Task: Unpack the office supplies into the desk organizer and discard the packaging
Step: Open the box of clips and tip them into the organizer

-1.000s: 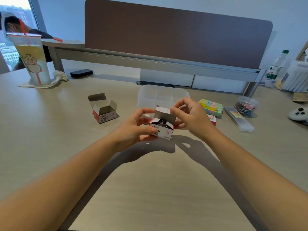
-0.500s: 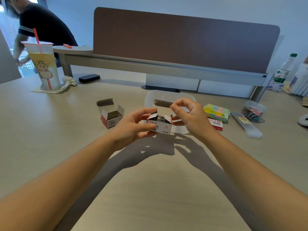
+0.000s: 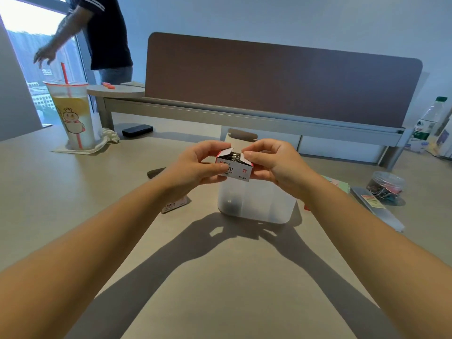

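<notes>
Head view: opened clip box [image 3: 235,167] pinched at both ends, left hand [image 3: 193,167] and right hand [image 3: 276,165] gripping, directly above organizer [image 3: 256,204], long axis left-right

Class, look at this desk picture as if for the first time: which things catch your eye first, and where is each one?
First come the left hand and right hand at centre, holding an opened paper clip box with its lid flap up, above the translucent desk organizer. At far left stands a tall drink cup with a red straw, on a napkin. Behind it, by the window, a person in a dark shirt reaches out.
</notes>
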The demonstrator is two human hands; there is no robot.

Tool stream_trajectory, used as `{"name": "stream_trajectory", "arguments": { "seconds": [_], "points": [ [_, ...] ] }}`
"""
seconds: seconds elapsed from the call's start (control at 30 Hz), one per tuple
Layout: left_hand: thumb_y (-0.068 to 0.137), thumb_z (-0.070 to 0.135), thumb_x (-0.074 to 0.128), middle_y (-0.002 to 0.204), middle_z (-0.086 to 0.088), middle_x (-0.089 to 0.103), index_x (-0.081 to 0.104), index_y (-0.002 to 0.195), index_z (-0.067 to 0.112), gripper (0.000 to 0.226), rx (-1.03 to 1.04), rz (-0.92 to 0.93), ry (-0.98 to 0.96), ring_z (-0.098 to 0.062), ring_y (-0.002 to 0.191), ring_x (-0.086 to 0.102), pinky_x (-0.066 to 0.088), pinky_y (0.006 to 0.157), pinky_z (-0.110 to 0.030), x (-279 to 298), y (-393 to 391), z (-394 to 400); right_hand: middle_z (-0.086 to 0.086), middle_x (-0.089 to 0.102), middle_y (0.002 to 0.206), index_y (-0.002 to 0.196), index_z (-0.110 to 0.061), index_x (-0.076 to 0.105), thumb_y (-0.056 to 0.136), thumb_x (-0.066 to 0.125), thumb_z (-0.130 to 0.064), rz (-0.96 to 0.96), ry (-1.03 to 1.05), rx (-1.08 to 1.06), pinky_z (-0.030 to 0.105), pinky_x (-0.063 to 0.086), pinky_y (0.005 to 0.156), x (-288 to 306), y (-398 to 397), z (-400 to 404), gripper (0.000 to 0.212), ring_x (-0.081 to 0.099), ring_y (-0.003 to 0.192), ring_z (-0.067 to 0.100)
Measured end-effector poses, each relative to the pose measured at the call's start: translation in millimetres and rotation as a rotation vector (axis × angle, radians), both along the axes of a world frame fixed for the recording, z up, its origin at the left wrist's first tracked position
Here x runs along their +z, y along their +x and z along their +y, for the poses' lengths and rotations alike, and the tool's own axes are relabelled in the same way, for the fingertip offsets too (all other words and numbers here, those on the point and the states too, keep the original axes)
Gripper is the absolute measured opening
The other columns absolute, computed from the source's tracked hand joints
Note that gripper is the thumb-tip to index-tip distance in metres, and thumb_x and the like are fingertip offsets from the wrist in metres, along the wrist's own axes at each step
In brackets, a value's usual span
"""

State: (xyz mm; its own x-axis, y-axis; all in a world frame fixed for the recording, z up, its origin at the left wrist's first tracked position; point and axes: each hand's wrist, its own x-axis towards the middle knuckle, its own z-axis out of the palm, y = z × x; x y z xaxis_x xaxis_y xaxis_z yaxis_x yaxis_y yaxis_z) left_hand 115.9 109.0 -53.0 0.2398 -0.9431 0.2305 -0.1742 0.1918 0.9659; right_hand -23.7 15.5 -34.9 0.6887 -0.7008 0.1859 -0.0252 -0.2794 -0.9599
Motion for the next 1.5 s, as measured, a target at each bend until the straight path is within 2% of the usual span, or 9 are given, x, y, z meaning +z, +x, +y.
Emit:
{"name": "stream_trajectory", "arguments": {
  "seconds": [0.17, 0.33, 0.57, 0.7, 0.83, 1.07, 1.2, 1.4, 1.5],
  "points": [
    [0.085, 0.002, 0.052, 0.092, 0.004, 0.055, 0.050, 0.112, 0.012, 0.029, 0.048, -0.228, -0.017, -0.012, 0.086, 0.056, 0.052, 0.067, -0.012, 7, 15, -22, -0.001, 0.059, 0.082, 0.079, -0.017, 0.052, 0.084, 0.057, -0.018, 0.026, -0.106, -0.024, 0.023, 0.056, 0.063, 1, 18, -18, 0.007, 0.059, 0.078, 0.013],
    [0.084, 0.000, 0.052, 0.107, -0.004, 0.053, 0.047, 0.120, 0.017, 0.040, 0.035, -0.331, -0.004, -0.014, 0.094, 0.055, 0.053, 0.071, -0.017, 8, 21, -43, 0.001, 0.056, 0.082, 0.077, -0.019, 0.046, 0.083, 0.060, -0.016, 0.087, -0.176, -0.079, 0.027, 0.054, 0.068, 0, 33, -36, 0.016, 0.057, 0.077, 0.013],
    [0.084, -0.002, 0.052, 0.103, 0.004, 0.054, 0.054, 0.100, 0.020, 0.028, 0.011, -0.372, 0.001, -0.008, 0.088, 0.056, 0.051, 0.071, -0.016, 2, 29, -60, 0.002, 0.056, 0.082, 0.076, -0.017, 0.051, 0.088, 0.038, -0.001, 0.055, -0.103, -0.053, 0.032, 0.054, 0.077, -4, 33, -49, 0.024, 0.058, 0.082, 0.016],
    [0.083, -0.002, 0.053, 0.109, -0.002, 0.053, 0.052, 0.101, 0.018, 0.027, 0.006, -0.339, 0.000, -0.017, 0.103, 0.053, 0.050, 0.080, -0.024, 0, 33, -64, 0.002, 0.056, 0.084, 0.078, -0.019, 0.051, 0.086, 0.044, 0.003, 0.079, -0.127, -0.017, 0.024, 0.055, 0.067, -7, 32, -54, 0.024, 0.058, 0.079, 0.014],
    [0.083, -0.002, 0.053, 0.109, 0.000, 0.052, 0.050, 0.105, 0.024, 0.034, -0.032, -0.350, 0.005, -0.013, 0.101, 0.053, 0.053, 0.075, -0.020, 1, 36, -66, -0.001, 0.058, 0.087, 0.082, -0.019, 0.052, 0.085, 0.052, 0.002, 0.072, -0.113, 0.027, 0.018, 0.056, 0.059, -9, 32, -57, 0.021, 0.060, 0.077, 0.014],
    [0.083, 0.002, 0.054, 0.112, 0.001, 0.054, 0.052, 0.120, 0.019, 0.041, -0.082, -0.616, 0.031, -0.015, 0.101, 0.054, 0.048, 0.082, -0.022, 7, 36, -72, -0.002, 0.058, 0.084, 0.082, -0.016, 0.054, 0.084, 0.054, -0.001, 0.076, -0.200, -0.033, 0.015, 0.055, 0.057, -12, 27, -59, 0.015, 0.060, 0.076, 0.012],
    [0.080, 0.001, 0.058, 0.105, 0.003, 0.053, 0.058, 0.110, 0.014, 0.032, -0.040, -0.663, 0.045, -0.016, 0.099, 0.054, 0.047, 0.083, -0.023, 5, 34, -75, 0.000, 0.057, 0.086, 0.087, -0.014, 0.055, 0.083, 0.056, -0.002, 0.097, -0.294, -0.073, 0.016, 0.054, 0.060, -14, 26, -56, 0.013, 0.059, 0.078, 0.012],
    [0.076, 0.000, 0.062, 0.093, 0.009, 0.053, 0.053, 0.091, 0.021, 0.027, -0.037, -0.638, -0.004, -0.017, 0.095, 0.057, 0.050, 0.077, -0.018, 0, 35, -73, -0.011, 0.054, 0.080, 0.086, -0.019, 0.055, 0.080, 0.060, -0.003, 0.138, -0.407, -0.142, 0.039, 0.054, 0.080, -18, 26, -48, 0.017, 0.055, 0.088, 0.016],
    [0.075, 0.000, 0.063, 0.093, 0.006, 0.053, 0.045, 0.084, 0.029, 0.035, -0.036, -0.647, -0.031, -0.021, 0.098, 0.060, 0.054, 0.084, -0.027, -3, 37, -72, -0.015, 0.053, 0.080, 0.089, -0.018, 0.055, 0.080, 0.060, -0.002, 0.122, -0.446, -0.153, 0.028, 0.054, 0.076, -19, 26, -45, 0.019, 0.055, 0.083, 0.008]
  ]
}}
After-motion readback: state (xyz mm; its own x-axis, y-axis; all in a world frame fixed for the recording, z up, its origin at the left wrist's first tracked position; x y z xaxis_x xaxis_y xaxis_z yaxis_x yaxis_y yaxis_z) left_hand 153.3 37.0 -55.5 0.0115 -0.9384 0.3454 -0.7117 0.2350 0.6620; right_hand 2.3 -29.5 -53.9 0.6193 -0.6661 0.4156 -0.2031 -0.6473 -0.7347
